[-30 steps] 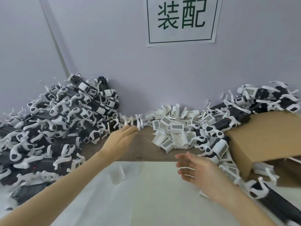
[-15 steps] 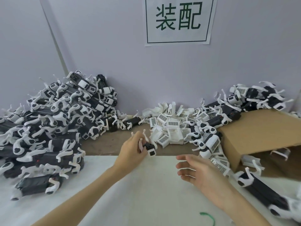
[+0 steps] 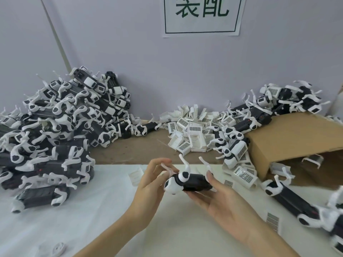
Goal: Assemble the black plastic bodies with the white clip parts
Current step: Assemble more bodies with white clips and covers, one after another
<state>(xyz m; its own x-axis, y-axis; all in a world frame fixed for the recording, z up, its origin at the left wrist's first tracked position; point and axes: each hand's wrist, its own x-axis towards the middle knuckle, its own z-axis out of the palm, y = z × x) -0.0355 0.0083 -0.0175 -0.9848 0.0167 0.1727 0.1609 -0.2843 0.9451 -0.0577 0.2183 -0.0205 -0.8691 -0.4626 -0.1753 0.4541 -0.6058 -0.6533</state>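
A black plastic body [image 3: 194, 181] with white clip arms sticking up is held between both hands over the white sheet. My left hand [image 3: 150, 184] grips its left end, where a rounded white piece sits. My right hand [image 3: 220, 199] cradles the body from below and from the right, thumb on its right end. A heap of loose white clip parts [image 3: 189, 134] with ribbed faces lies behind on the brown board. A big pile of black bodies with white clips [image 3: 55, 130] fills the left side.
A tipped cardboard box [image 3: 289, 141] lies at the right, with more black-and-white pieces [image 3: 289, 101] on and behind it. Other pieces [image 3: 297, 203] lie at the near right. A round white part [image 3: 58, 249] rests near the bottom left. A paper sign [image 3: 202, 15] hangs on the wall.
My left hand reached to the far pile, picked up a black body and brought it near. My right hand has closed in under it. The view tilted down slightly.
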